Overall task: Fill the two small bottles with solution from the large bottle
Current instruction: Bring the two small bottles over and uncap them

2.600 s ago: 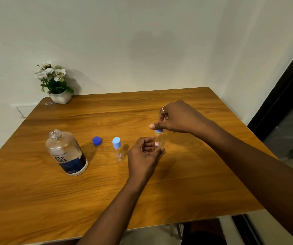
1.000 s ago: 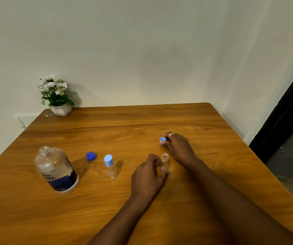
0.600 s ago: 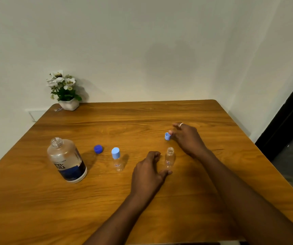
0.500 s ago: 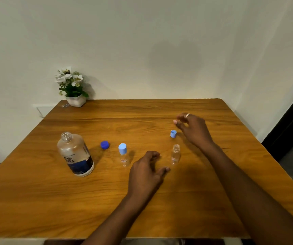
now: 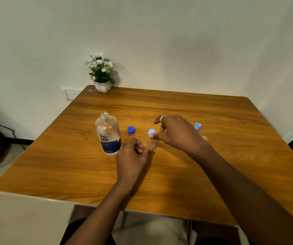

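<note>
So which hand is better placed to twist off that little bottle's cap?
The right hand: its thumb and forefinger sit at the light blue cap, while the left hand is low by the base of the small bottle.

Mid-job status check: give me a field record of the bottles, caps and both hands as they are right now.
large bottle: upright, cap off
dark blue cap: lying just right of it
capped small bottle: upright, light blue cap on
open small bottle: mostly hidden behind right wrist
loose light blue cap: lying beyond it
right hand: pinches the capped bottle's cap
left hand: fingers at that bottle's base, grip unclear
</note>
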